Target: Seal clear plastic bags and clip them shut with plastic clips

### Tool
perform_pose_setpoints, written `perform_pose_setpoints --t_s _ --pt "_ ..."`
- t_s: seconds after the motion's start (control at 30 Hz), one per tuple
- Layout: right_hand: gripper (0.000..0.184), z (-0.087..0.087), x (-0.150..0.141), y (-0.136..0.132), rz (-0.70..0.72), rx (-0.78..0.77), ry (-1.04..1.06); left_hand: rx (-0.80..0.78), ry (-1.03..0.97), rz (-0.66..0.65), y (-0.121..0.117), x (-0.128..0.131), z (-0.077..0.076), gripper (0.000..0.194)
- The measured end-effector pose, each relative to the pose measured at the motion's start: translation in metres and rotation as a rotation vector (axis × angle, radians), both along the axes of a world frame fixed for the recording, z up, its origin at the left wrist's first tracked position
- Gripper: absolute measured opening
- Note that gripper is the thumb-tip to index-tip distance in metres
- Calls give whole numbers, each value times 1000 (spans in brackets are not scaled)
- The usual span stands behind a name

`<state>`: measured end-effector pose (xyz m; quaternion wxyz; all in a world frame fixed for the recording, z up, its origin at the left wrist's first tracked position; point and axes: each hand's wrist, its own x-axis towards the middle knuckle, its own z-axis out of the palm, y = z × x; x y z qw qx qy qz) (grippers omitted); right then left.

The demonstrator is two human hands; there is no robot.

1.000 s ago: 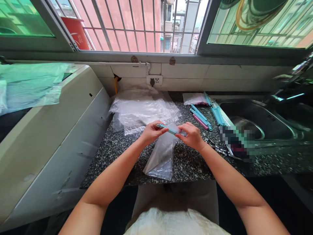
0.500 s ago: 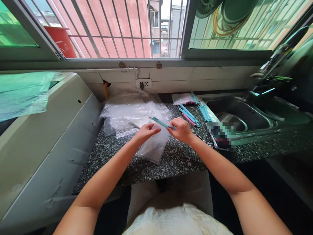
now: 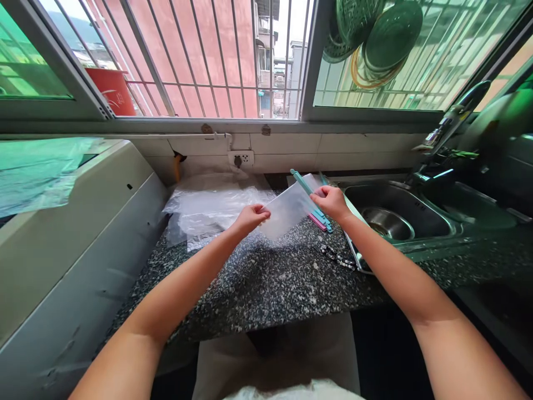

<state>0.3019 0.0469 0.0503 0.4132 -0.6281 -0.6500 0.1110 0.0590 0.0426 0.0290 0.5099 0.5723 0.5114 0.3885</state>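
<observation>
The speckled tabletop (image 3: pixel 266 294) fills the lower centre of the frame, under my forearms. Just right of centre a dark-and-pale strand (image 3: pixel 338 258) lies near the sink (image 3: pixel 425 229). Mid-frame, my left hand (image 3: pixel 251 218) pinches one edge of a clear plastic bag (image 3: pixel 285 212), which slants up to my right hand (image 3: pixel 331 201), its fingers closed on a teal strip (image 3: pixel 300 180) and the bag. The strip's long axis runs from upper left to lower right; bag and hand partly cover a pink strip (image 3: pixel 317 223) and more teal strips behind. Loose bags (image 3: pixel 212 205) spread left of centre; beyond are a wall socket (image 3: pixel 245 160) and, up top, a barred window (image 3: pixel 200 55)
</observation>
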Motion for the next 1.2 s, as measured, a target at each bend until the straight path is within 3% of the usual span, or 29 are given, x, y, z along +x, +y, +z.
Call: perform_pose_setpoints --t_s 0.17,0.27,0.47,0.73,1.03,1.2 --pt "19 5 30 43 -112 -14 85 101 -107 104 48 29 15 5" --pt "19 5 47 67 -178 -15 124 98 -190 133 78 47 17 7" --pt "17 -1 69 104 -265 -63 229 14 -194 127 124 81 -3 10" --pt "20 -20 73 146 -303 -133 313 -33 -97 165 166 108 -33 9" --pt "10 -40 85 174 -375 -176 286 81 18 272 204 116 -46 6" --pt "19 -52 89 183 -417 -183 189 89 94 318 214 116 -54 23"
